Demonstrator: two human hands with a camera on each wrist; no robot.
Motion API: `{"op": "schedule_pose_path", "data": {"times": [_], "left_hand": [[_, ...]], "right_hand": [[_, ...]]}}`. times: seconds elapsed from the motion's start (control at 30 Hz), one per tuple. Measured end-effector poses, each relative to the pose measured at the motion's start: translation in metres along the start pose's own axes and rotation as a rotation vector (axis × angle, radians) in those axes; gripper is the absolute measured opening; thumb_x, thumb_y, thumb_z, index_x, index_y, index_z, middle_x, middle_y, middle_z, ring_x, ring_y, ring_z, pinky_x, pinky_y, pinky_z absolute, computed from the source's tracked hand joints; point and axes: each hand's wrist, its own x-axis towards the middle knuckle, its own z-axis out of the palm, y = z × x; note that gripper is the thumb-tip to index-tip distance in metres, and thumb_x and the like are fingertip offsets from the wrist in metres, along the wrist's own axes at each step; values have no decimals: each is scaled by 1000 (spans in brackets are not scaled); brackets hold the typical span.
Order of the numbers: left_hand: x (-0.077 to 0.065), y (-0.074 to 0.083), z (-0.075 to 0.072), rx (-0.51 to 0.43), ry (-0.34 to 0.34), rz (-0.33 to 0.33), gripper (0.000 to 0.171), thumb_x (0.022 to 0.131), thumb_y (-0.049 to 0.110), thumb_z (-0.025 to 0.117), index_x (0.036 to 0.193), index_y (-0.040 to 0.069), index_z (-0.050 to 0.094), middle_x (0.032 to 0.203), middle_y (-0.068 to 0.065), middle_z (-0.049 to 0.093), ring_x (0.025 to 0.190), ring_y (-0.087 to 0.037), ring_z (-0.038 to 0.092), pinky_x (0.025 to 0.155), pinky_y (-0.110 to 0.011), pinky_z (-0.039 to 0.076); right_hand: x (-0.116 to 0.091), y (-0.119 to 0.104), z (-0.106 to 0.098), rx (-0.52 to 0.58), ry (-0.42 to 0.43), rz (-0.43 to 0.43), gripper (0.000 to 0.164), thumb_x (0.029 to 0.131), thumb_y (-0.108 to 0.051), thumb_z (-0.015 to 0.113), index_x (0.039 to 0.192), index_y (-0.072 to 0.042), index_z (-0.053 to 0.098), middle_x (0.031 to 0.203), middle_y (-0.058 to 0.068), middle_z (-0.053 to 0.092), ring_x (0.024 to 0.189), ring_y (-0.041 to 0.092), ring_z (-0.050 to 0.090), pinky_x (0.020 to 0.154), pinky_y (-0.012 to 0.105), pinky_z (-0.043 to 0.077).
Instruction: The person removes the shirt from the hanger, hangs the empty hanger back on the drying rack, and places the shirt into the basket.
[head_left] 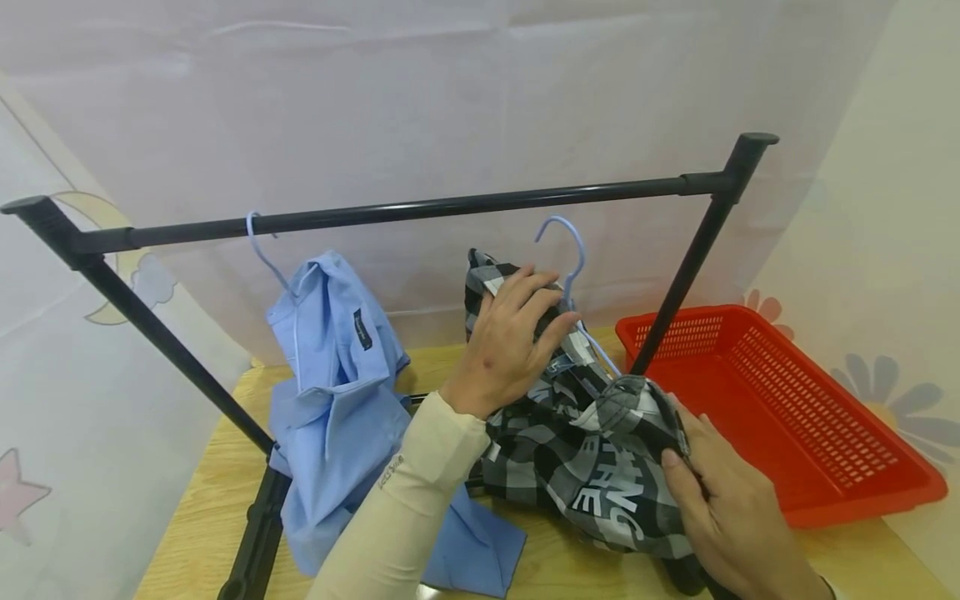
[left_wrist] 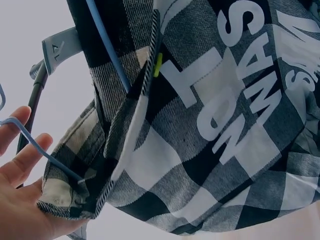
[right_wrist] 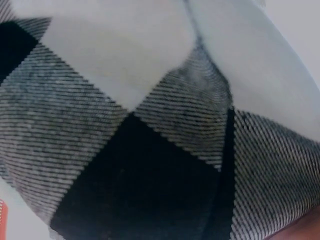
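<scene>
A black, grey and white checked shirt with white lettering lies bunched between my hands. Inside it is a light blue hanger; the hook stands up out of the neck, below the rail. My left hand lies over the shirt's left shoulder, fingers extended beside the hook. In the left wrist view, that hand's spread fingers are near the hanger's blue arm, and the cloth rests against the palm. With thumb in front, my right hand grips the shirt's other side. Checked fabric fills most of the right wrist view, hiding the right fingers.
A black garment rack spans the wooden table. On its rail, at left, a light blue shirt hangs from another blue hanger. Behind the right post sits a red plastic basket. Pale cloth covers the back.
</scene>
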Motion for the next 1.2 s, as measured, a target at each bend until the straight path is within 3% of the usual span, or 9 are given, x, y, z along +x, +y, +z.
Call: {"op": "schedule_pose_path", "data": {"times": [0.23, 0.43, 0.57, 0.63, 0.7, 0.77, 0.83, 0.97, 1.2], "left_hand": [[2, 4, 2, -10, 26, 4, 23, 104, 27, 56, 110, 8, 68, 136, -9, 60, 142, -27, 39, 106, -67, 32], [4, 4, 2, -16, 24, 34, 21, 104, 23, 56, 110, 7, 68, 131, -9, 63, 140, -28, 42, 112, -53, 33], [6, 3, 2, -17, 35, 72, 17, 104, 21, 55, 104, 7, 65, 114, -7, 68, 138, -28, 44, 116, -41, 30], [7, 3, 2, -16, 38, 84, 16, 104, 21, 54, 101, 8, 64, 107, -5, 68, 137, -28, 45, 117, -36, 27], [8, 3, 1, -15, 37, 87, 17, 105, 21, 54, 100, 8, 63, 105, -5, 68, 136, -27, 46, 117, -32, 25], [8, 3, 0, -11, 33, 84, 17, 104, 20, 54, 100, 7, 64, 104, -5, 68, 135, -28, 47, 117, -31, 24], [9, 4, -1, -7, 25, 78, 17, 104, 20, 54, 100, 7, 64, 104, -5, 68, 135, -28, 47, 117, -32, 25], [10, 5, -2, 5, 9, 55, 18, 105, 21, 54, 101, 7, 64, 104, -5, 68, 136, -29, 46, 116, -38, 30], [12, 4, -3, 19, 11, 55, 19, 106, 21, 52, 99, 6, 62, 95, -5, 66, 136, -29, 47, 115, -38, 31]], "right_hand": [[-1, 1, -1, 11, -6, -23, 53, 95, -5, 62, 145, 2, 48, 141, 18, 55, 131, -11, 37, 112, 17, 21], [-2, 2, -3, 16, -8, -27, 53, 94, -4, 62, 145, 2, 48, 143, 19, 54, 131, -10, 37, 113, 18, 21], [-2, 4, -5, 20, 9, -22, 58, 90, 1, 62, 146, 0, 48, 142, 17, 55, 130, -3, 45, 107, 13, 26], [-3, 5, -6, 7, 21, -17, 51, 87, 2, 63, 137, 2, 56, 140, 17, 57, 118, 8, 59, 100, 10, 33], [-3, 5, -7, -12, 29, -3, 33, 85, 2, 63, 119, 4, 62, 133, 18, 62, 95, 17, 66, 87, 6, 42], [-4, 6, -8, -26, 32, 4, 14, 86, 2, 63, 100, 2, 60, 118, 21, 68, 73, 18, 63, 73, 5, 46], [-5, 6, -8, -35, 42, 5, 8, 87, 1, 62, 89, -1, 54, 100, 21, 70, 65, 16, 60, 62, 8, 47], [-5, 6, -9, -41, 67, 10, 5, 91, -2, 60, 91, 0, 55, 81, 13, 66, 62, 10, 55, 52, 13, 45], [-5, 7, -10, -61, 108, -27, 16, 99, -13, 55, 90, 0, 58, 81, 9, 65, 61, 13, 54, 53, 16, 45]]}}
